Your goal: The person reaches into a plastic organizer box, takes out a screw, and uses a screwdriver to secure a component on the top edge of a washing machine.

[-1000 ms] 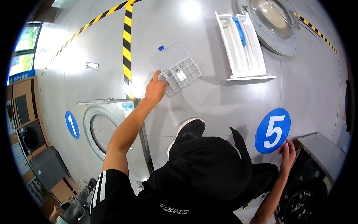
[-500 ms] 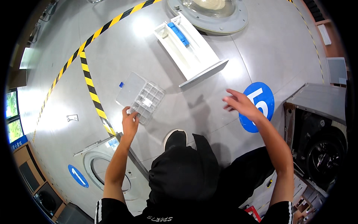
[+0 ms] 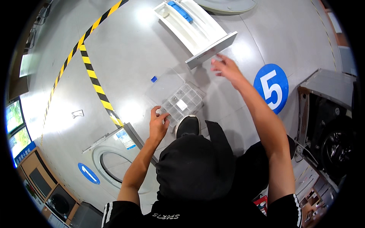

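Note:
My left hand grips the near left end of a clear plastic parts box, its lid folded open with a blue latch. The box has several compartments, with a white label and small metal pieces too small to make out. My right hand hangs with fingers apart just below the front panel of a white detergent drawer, to the upper right of the box. The drawer has a blue insert. I cannot tell that my right fingers touch it; they appear empty.
A washer door lies at the top. A grey front panel with a round opening lies left. An opened washing machine stands right. My shoe is below the box. Striped tape and blue floor stickers mark the floor.
My right hand has risen from low at the right toward the drawer's front. My left hand has moved the parts box toward my foot. The view has shifted.

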The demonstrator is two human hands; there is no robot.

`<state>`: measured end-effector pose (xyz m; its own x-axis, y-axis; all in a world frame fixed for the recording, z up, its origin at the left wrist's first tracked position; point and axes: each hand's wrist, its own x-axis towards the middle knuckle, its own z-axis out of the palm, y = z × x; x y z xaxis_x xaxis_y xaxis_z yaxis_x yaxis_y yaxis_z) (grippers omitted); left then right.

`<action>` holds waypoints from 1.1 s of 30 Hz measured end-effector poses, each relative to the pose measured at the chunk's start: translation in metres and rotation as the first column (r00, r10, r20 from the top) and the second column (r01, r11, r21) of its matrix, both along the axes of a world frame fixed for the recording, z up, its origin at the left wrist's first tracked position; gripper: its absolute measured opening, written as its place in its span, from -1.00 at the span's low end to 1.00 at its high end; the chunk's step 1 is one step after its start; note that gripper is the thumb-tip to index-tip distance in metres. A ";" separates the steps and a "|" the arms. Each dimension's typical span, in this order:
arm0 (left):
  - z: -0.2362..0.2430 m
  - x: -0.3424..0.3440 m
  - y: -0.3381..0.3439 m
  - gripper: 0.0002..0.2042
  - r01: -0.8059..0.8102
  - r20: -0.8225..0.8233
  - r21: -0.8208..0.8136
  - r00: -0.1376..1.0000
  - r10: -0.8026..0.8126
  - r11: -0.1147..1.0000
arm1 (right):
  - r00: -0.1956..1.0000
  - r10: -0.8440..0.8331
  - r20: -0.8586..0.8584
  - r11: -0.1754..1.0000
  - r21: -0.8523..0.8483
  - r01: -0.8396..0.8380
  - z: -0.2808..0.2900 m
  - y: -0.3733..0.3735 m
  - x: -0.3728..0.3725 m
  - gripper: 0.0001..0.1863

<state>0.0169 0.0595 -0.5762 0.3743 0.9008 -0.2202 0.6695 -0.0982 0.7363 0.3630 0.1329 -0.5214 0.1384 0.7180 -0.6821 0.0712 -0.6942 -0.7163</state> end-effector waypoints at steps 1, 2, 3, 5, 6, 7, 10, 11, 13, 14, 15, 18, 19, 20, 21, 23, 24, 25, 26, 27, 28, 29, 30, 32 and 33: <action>-0.001 0.002 -0.001 -0.76 0.015 0.015 -0.007 1.000 -0.015 1.000 | 0.995 0.073 0.071 0.996 -0.051 -0.069 -0.018 -0.013 0.002 -0.29; -0.004 0.008 -0.002 -0.77 0.023 0.031 -0.019 0.999 -0.022 1.000 | 0.936 0.263 0.234 0.965 -0.084 -0.250 -0.035 -0.028 0.000 -0.35; -0.006 0.012 -0.003 -0.77 0.029 0.044 -0.028 0.999 -0.027 0.999 | 0.815 0.440 0.378 0.897 -0.146 -0.416 -0.046 -0.043 -0.007 -0.40; -0.008 0.019 -0.001 -0.78 0.047 0.091 -0.018 0.995 -0.046 0.999 | 0.724 0.590 0.357 0.804 -0.174 -0.569 -0.047 -0.056 -0.022 -0.48; -0.007 0.024 -0.001 -0.78 0.063 0.116 -0.013 0.991 -0.061 0.998 | 0.779 0.567 0.269 0.824 -0.173 -0.540 -0.049 -0.063 -0.025 -0.51; -0.006 0.031 -0.004 -0.79 0.052 0.112 -0.043 0.993 -0.047 0.998 | 0.826 0.535 0.178 0.843 -0.174 -0.509 -0.050 -0.069 -0.028 -0.54; -0.003 0.051 -0.017 -0.80 0.085 0.064 -0.093 0.995 -0.079 0.992 | 0.951 0.303 -0.066 0.933 -0.184 -0.310 -0.043 -0.079 -0.019 -0.56; -0.001 0.053 -0.020 -0.81 0.034 0.069 -0.188 0.997 -0.021 0.982 | 0.971 0.196 -0.140 0.956 -0.195 -0.221 -0.039 -0.082 -0.014 -0.54; -0.005 0.059 -0.027 -0.82 -0.021 0.097 -0.357 0.994 0.059 0.934 | 0.960 0.151 -0.237 0.962 -0.187 -0.197 -0.036 -0.090 0.005 -0.53; -0.013 0.059 -0.030 -0.83 -0.045 0.108 -0.424 0.989 0.100 0.904 | 0.950 0.130 -0.284 0.966 -0.182 -0.187 -0.034 -0.094 0.012 -0.53; -0.015 0.056 -0.029 -0.84 0.008 0.085 -0.371 0.996 0.026 0.929 | 0.947 0.146 -0.285 0.964 -0.174 -0.200 -0.029 -0.094 0.011 -0.54; 0.006 0.074 -0.029 -0.85 0.186 0.109 -0.259 0.981 -0.163 0.948 | 0.959 0.177 -0.220 0.954 -0.203 -0.223 -0.016 -0.104 0.027 -0.56; 0.014 0.078 -0.024 -0.85 0.206 0.147 -0.281 0.974 -0.170 0.937 | 0.961 0.192 -0.197 0.951 -0.204 -0.232 -0.017 -0.108 0.036 -0.56; 0.020 0.083 -0.018 -0.85 0.225 0.185 -0.307 0.967 -0.174 0.925 | 0.964 0.201 -0.173 0.949 -0.209 -0.235 -0.019 -0.112 0.043 -0.57; 0.015 0.085 -0.018 -0.85 0.236 0.218 -0.362 0.962 -0.164 0.902 | 0.971 0.185 -0.152 0.956 -0.203 -0.214 -0.018 -0.118 0.049 -0.56; 0.004 0.090 -0.017 -0.84 0.267 0.281 -0.470 0.949 -0.144 0.841 | 0.984 0.142 -0.108 0.968 -0.194 -0.161 -0.016 -0.130 0.060 -0.55; 0.002 0.099 -0.021 -0.84 0.289 0.317 -0.525 0.939 -0.131 0.801 | 0.985 0.142 -0.097 0.967 -0.199 -0.159 -0.011 -0.139 0.068 -0.56; 0.000 0.107 -0.022 -0.83 0.352 0.363 -0.515 0.916 -0.173 0.782 | 0.987 0.136 -0.087 0.967 -0.205 -0.151 -0.004 -0.149 0.076 -0.57; -0.001 0.115 -0.023 -0.82 0.414 0.407 -0.505 0.888 -0.214 0.758 | 0.989 0.123 -0.077 0.968 -0.212 -0.137 0.000 -0.163 0.084 -0.57; 0.012 0.136 -0.022 -0.79 0.517 0.466 -0.459 0.833 -0.300 0.723 | 0.991 0.125 -0.050 0.973 -0.187 -0.133 0.000 -0.185 0.096 -0.58; 0.027 0.155 -0.022 -0.76 0.605 0.520 -0.406 0.769 -0.371 0.685 | 0.992 0.125 -0.008 0.977 -0.171 -0.125 0.002 -0.206 0.107 -0.58; 0.038 0.173 -0.017 -0.76 0.682 0.549 -0.404 0.714 -0.435 0.610 | 0.979 0.194 0.056 0.971 -0.153 -0.184 0.006 -0.221 0.116 -0.59; 0.045 0.187 -0.012 -0.77 0.693 0.482 -0.430 0.718 -0.501 0.579 | 0.991 0.120 0.055 0.990 -0.083 -0.115 0.012 -0.231 0.122 -0.59; 0.047 0.213 0.001 -0.75 0.774 0.398 -0.419 0.626 -0.670 0.474 | 0.998 -0.046 0.043 0.996 -0.073 0.049 0.026 -0.255 0.130 -0.57; 0.054 0.235 0.006 -0.75 0.778 0.366 -0.469 0.603 -0.709 0.419 | 0.994 -0.085 0.075 0.995 -0.041 0.088 0.025 -0.269 0.135 -0.57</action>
